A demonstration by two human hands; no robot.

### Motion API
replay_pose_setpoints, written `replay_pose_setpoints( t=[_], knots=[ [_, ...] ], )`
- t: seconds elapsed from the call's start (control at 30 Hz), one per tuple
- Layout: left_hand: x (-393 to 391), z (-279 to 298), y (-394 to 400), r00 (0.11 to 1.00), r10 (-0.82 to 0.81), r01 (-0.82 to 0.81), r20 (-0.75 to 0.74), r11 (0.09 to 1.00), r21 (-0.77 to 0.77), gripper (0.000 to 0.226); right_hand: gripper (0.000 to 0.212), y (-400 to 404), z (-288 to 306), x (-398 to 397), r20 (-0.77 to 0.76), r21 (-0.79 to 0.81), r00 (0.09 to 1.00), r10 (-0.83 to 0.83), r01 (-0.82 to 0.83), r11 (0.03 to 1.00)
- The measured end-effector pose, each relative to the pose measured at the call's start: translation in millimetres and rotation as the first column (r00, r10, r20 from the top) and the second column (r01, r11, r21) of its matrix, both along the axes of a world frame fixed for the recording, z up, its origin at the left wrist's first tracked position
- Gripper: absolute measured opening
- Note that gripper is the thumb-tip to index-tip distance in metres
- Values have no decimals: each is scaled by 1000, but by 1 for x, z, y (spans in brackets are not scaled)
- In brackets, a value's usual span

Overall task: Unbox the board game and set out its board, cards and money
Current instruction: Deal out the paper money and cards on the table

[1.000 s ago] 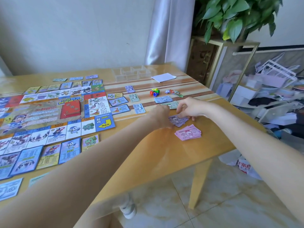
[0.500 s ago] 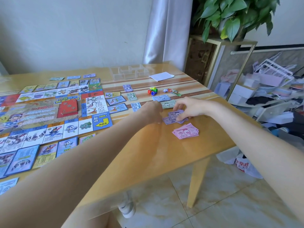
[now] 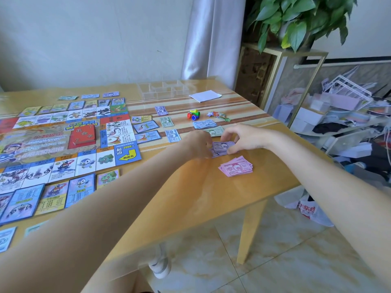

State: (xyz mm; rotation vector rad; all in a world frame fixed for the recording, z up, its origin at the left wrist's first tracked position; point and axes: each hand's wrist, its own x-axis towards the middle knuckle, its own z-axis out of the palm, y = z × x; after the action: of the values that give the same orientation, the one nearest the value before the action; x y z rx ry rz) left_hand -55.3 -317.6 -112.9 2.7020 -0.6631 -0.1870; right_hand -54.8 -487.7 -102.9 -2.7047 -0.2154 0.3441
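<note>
The board (image 3: 63, 144) lies flat and fully unfolded on the left part of the desk (image 3: 190, 191). A red card deck (image 3: 83, 135) sits on the board's centre. Property cards (image 3: 78, 191) lie in rows along the near and far edges of the board and beside its right edge. These items appear set out.

Money is partly sorted. A pink note stack (image 3: 236, 167) lies near the desk's front edge. A blue note stack (image 3: 204, 124) and a green note stack (image 3: 215, 131) lie behind the hands. Single notes lie between these stacks and the board.

Both hands work on the purple note stack (image 3: 222, 147), which rests on the desk between the pink and green stacks. The right hand (image 3: 243, 138) pinches the stack's right side with curled fingers. The left hand (image 3: 198, 144) meets the stack's left edge; its fingers are turned away from the camera, so its grip cannot be confirmed.

Coloured game pieces (image 3: 193, 115) and star tokens (image 3: 218, 115) lie further back. A clear plastic tray (image 3: 165, 89) stands empty.

Judgement: the task is near completion. Squaring the purple stack remains, and possibly gathering the loose notes.
</note>
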Motion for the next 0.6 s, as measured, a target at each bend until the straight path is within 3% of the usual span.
replay_pose_setpoints(
  t=[0.1,0.2,0.6],
  knots=[
    [1,-2,6,997,71,-71,7,995,70,43,32,7,-1,2,-4,35,1000,22,-21,999],
    [-1,-9,8,980,195,-193,-43,980,42,47,32,16,3,5,-29,7,997,68,-68,998],
    [3,-17,-7,986,160,-160,40,987,-6,46,34,4,8,10,-41,-88,999,9,-13,996]
  ],
)
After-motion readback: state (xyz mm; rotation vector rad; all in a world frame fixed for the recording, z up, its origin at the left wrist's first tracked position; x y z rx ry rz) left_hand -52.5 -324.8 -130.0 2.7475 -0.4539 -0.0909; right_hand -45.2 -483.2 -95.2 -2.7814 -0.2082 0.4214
